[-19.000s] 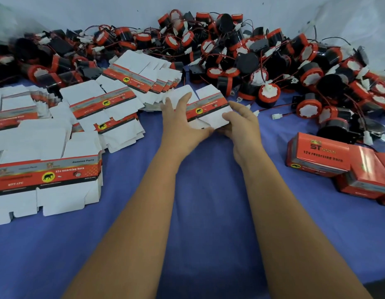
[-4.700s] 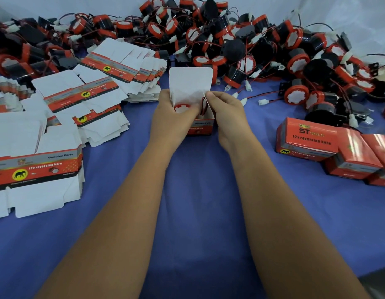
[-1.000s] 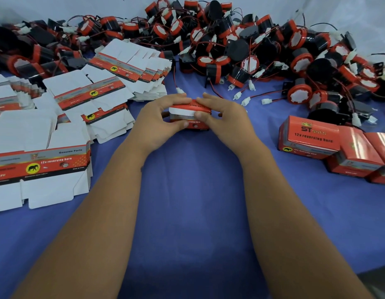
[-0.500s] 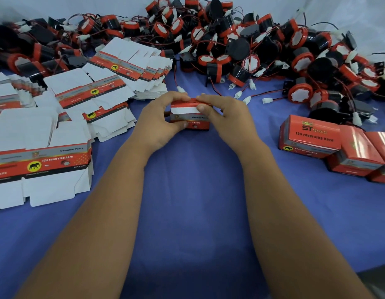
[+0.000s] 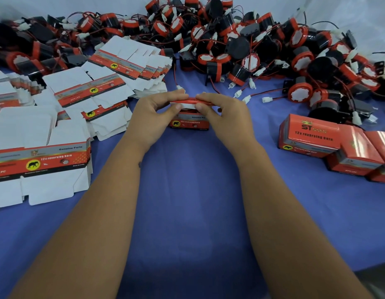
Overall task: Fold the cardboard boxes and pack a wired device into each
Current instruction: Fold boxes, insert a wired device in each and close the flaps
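- Your left hand (image 5: pixel 153 115) and right hand (image 5: pixel 225 117) pinched the lid flap (image 5: pixel 188 102) of the red box (image 5: pixel 189 123).
- Boxed units (image 5: pixel 308 137) sat right.

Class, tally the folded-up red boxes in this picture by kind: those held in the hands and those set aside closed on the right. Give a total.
Box being closed, held by the left hand and right hand: 1
Closed boxes set aside, the last cut off by the frame edge: 3
Total: 4
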Tool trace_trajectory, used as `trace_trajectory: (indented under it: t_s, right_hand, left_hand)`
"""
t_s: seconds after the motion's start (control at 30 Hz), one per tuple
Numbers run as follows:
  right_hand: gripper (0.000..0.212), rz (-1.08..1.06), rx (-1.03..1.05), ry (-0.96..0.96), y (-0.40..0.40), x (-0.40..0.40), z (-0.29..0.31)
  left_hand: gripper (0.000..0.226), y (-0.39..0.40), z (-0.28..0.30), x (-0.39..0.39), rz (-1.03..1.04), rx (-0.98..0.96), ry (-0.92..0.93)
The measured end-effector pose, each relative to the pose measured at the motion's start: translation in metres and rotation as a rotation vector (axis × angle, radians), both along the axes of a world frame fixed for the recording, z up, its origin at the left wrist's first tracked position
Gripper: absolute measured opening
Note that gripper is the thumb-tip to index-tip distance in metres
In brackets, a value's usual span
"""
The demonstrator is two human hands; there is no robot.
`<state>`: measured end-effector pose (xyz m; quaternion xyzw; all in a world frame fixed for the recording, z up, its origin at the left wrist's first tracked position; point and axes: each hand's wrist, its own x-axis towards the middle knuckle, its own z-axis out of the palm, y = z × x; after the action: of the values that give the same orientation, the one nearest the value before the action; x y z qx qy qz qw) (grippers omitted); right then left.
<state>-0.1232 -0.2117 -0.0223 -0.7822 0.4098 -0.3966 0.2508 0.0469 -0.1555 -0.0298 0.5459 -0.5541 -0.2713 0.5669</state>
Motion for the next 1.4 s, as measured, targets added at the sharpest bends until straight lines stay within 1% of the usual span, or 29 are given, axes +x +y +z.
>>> trace_trajectory:
  t_s: [0.13,0.2,0.27,0.33,0.4,0.47,0.6,0.67,0.73,0.9,1.0,1.1,1.13,1.2,1.27,1.33,1.4]
  right_hand:
    - [0.021,0.044,0.08,-0.152,0.0,-0.002,0.002]
    - [0.026,0.077,0.134,-0.208,0.0,-0.004,0.004]
    - [0.032,0.101,0.156,-0.222,-0.001,-0.006,0.005]
    - [0.032,0.116,0.172,-0.221,-0.002,-0.007,0.005]
    - [0.026,0.089,0.135,-0.169,-0.003,-0.008,0.004]
    - [0.02,0.074,0.025,-0.093,-0.002,-0.008,0.003]
    - [0.033,0.014,-0.211,0.11,-0.002,-0.006,0.001]
    - [0.033,-0.026,-0.264,0.166,-0.003,-0.002,0.002]
    - [0.029,-0.045,-0.316,0.197,-0.001,0.001,0.003]
    - [0.024,-0.101,-0.39,0.277,0.003,0.006,0.003]
    - [0.022,-0.09,-0.317,0.237,0.003,0.007,0.001]
    - [0.021,-0.103,-0.262,0.192,0.002,0.009,-0.002]
    - [0.02,-0.098,-0.224,0.156,0.002,0.01,-0.002]
    - [0.016,-0.065,-0.106,0.023,0.003,0.01,-0.003]
    - [0.018,-0.068,-0.022,-0.079,0.003,0.009,-0.002]
    - [0.029,-0.138,-0.016,-0.156,0.002,0.008,-0.001]
    - [0.039,-0.251,-0.047,-0.214,0.001,0.006,0.0]
  left_hand:
    - [0.033,0.0,0.0,0.0,-0.008,0.006,0.018]
    - [0.033,0.001,0.001,0.001,-0.007,0.025,0.014]
    - [0.034,0.002,0.001,0.001,-0.012,0.03,-0.01]
    - [0.036,0.003,0.001,0.0,-0.003,0.022,-0.069]
    - [0.038,0.002,0.0,-0.001,0.015,0.015,-0.12]
    - [0.034,0.002,0.0,-0.002,0.065,-0.017,-0.201]
    - [0.025,0.003,0.003,-0.006,0.233,-0.128,-0.498]
    - [0.03,0.004,0.003,-0.01,0.242,-0.153,-0.626]
    - [0.034,0.003,0.003,-0.016,0.216,-0.15,-0.679]
    - [0.023,-0.001,0.002,-0.022,0.265,-0.164,-0.67]
    - [0.017,-0.003,0.002,-0.022,0.273,-0.152,-0.704]
    - [0.017,-0.004,0.002,-0.023,0.292,-0.147,-0.714]
    - [0.016,-0.003,0.002,-0.024,0.288,-0.141,-0.689]
    - [0.017,-0.002,0.002,-0.024,0.267,-0.121,-0.602]
    - [0.019,-0.002,0.002,-0.023,0.303,-0.106,-0.527]
    - [0.024,-0.002,0.003,-0.02,0.391,-0.089,-0.431]
    - [0.028,-0.003,0.003,-0.018,0.438,-0.009,-0.365]
